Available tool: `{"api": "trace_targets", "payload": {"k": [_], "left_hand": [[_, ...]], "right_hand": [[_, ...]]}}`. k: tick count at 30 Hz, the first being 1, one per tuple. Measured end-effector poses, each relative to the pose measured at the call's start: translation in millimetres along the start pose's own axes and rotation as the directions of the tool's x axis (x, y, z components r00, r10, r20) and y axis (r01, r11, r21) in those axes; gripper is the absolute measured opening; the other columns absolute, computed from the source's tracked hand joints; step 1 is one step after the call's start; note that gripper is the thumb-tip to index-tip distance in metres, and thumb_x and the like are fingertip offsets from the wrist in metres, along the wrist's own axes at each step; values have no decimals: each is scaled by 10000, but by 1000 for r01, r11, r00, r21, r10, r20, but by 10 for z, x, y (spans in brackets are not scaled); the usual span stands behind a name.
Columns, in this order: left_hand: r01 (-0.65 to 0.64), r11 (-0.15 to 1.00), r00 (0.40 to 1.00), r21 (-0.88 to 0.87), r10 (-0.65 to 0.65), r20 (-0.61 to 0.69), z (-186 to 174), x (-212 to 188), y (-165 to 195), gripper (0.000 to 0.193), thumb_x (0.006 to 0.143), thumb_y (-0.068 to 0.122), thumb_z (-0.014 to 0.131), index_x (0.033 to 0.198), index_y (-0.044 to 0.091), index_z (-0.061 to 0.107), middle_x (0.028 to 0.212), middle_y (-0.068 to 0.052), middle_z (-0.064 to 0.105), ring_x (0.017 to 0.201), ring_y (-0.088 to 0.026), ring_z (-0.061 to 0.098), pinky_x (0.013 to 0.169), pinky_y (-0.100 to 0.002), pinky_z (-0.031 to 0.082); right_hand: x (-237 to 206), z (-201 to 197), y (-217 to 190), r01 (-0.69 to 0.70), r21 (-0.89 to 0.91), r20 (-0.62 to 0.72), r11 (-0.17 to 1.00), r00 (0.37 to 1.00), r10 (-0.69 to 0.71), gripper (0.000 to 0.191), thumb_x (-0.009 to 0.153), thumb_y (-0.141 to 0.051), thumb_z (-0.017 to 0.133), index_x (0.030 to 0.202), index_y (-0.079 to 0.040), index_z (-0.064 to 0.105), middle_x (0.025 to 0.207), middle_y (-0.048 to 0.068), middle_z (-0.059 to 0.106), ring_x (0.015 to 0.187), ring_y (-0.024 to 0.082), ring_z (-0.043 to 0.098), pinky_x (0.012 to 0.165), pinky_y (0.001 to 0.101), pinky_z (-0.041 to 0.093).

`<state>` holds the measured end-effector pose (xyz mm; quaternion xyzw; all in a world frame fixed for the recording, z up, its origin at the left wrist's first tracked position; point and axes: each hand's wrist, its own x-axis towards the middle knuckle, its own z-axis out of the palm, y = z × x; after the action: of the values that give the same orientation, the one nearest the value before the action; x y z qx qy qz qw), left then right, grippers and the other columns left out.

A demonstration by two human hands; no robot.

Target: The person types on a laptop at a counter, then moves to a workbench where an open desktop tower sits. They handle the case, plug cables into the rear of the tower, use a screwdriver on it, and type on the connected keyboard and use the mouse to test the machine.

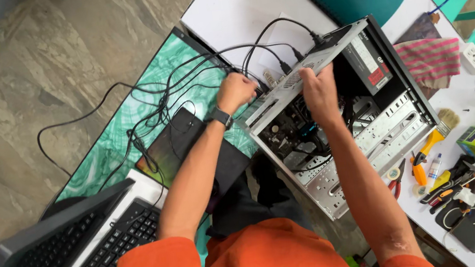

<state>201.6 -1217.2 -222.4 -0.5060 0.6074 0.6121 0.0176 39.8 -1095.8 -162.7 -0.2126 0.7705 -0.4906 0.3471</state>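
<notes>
An open desktop computer case (373, 140) lies on its side on the white table (233, 5), its rear panel facing left with several black cables plugged in. My left hand (236, 91), a dark watch on its wrist, is closed on a cable plug (255, 85) at the rear panel. My right hand (318, 89) rests over the top edge of the rear panel, fingers curled on the metal frame (289, 84). Inside the case I see the motherboard (293, 135), drive bays and a power supply (365, 61).
A flat monitor (127, 129) with a green marbled picture lies to the left under loose cables. Two black keyboards (83, 264) sit at the lower left. At the right are pliers, screwdrivers (422, 164), a brush, small boxes, a striped cloth (429, 59) and teal chairs.
</notes>
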Motion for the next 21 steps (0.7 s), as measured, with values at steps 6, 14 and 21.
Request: {"api": "trace_targets", "payload": {"k": [6,14,21], "left_hand": [[-21,983,1000,-185,19,-12,144,-13,-27,226,840,258,752,869,37,788,658,-34,732,527,-90,645,517,-278,509],[-124,981,992,147,121,30,73,13,-15,291,894,342,690,850,78,804,693,-75,761,613,-198,720,626,-328,558],[-363,893,866,265,428,-257,-513,206,-44,209,855,269,716,878,80,803,845,-157,755,787,-318,752,726,-392,593]], "right_hand": [[-28,105,131,88,-110,-125,990,987,-101,493,946,-200,548,1341,73,439,1115,169,628,996,248,614,936,354,494],[-45,126,-43,84,-135,-46,987,995,-91,433,1050,-299,515,1289,59,469,1081,161,624,971,234,620,899,360,521],[-257,-549,-323,-22,-423,135,906,987,87,440,1050,-393,576,1236,4,615,1045,78,705,883,134,692,752,290,567]]}}
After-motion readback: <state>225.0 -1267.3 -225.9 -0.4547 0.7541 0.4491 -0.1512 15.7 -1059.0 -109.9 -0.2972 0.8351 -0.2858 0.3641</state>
